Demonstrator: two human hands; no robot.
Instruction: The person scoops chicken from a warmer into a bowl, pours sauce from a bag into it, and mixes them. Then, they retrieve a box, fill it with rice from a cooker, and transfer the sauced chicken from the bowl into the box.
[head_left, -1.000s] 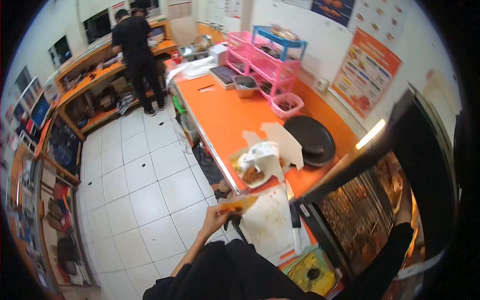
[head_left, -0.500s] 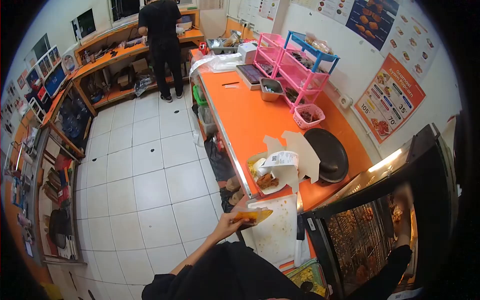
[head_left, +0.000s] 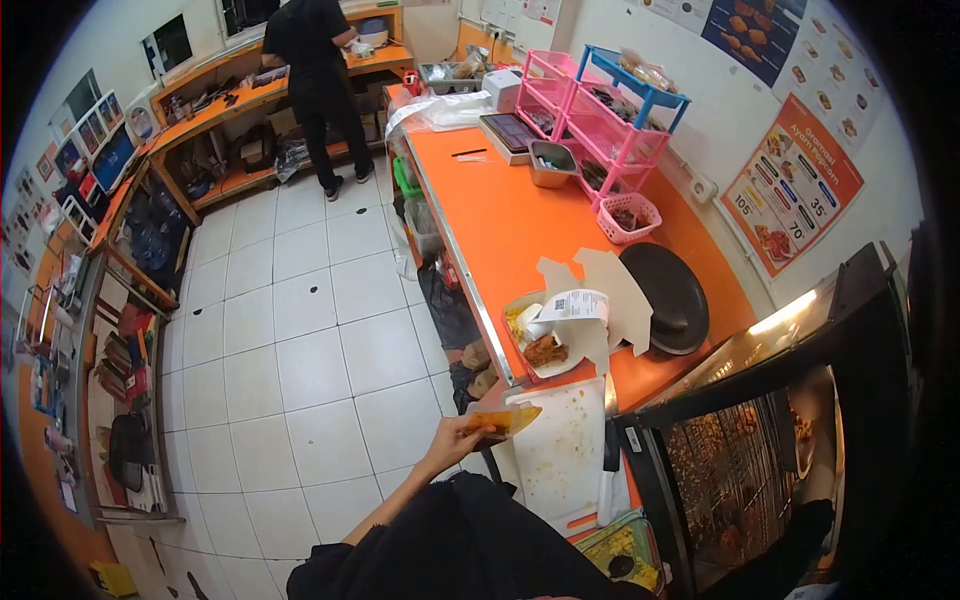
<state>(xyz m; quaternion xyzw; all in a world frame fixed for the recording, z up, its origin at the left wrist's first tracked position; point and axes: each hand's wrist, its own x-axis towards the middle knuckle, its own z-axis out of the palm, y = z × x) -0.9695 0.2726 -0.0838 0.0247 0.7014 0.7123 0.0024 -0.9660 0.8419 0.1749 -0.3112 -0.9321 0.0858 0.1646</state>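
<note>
In my left hand [head_left: 455, 443], closed around its near end, is a small orange-and-clear packet [head_left: 514, 421]. It hangs beside the left edge of a white cutting board [head_left: 562, 450] dotted with crumbs. My right hand [head_left: 812, 398] reaches into a glass-fronted warming cabinet [head_left: 640, 480] and is blurred there, its fingers not distinct. Wire racks of fried food [head_left: 725, 470] lie to its left. Beyond the board, an open takeaway box [head_left: 602, 345] holds fried chicken [head_left: 545, 350], something yellow and a white wrapped portion, with a printed label [head_left: 580, 305] on it.
A knife [head_left: 611, 450] lies along the board's right edge, near a tub of yellow food [head_left: 622, 555]. On the orange counter [head_left: 470, 220] stand a black round lid [head_left: 668, 300], a pink basket [head_left: 628, 218], a metal container [head_left: 552, 163] and pink shelves [head_left: 610, 150]. Another person [head_left: 315, 90] stands at the far counter.
My view has shifted slightly. The left hand still grips the packet, and the right arm stays inside the cabinet. The person at the back has turned and stepped, legs now apart.
</note>
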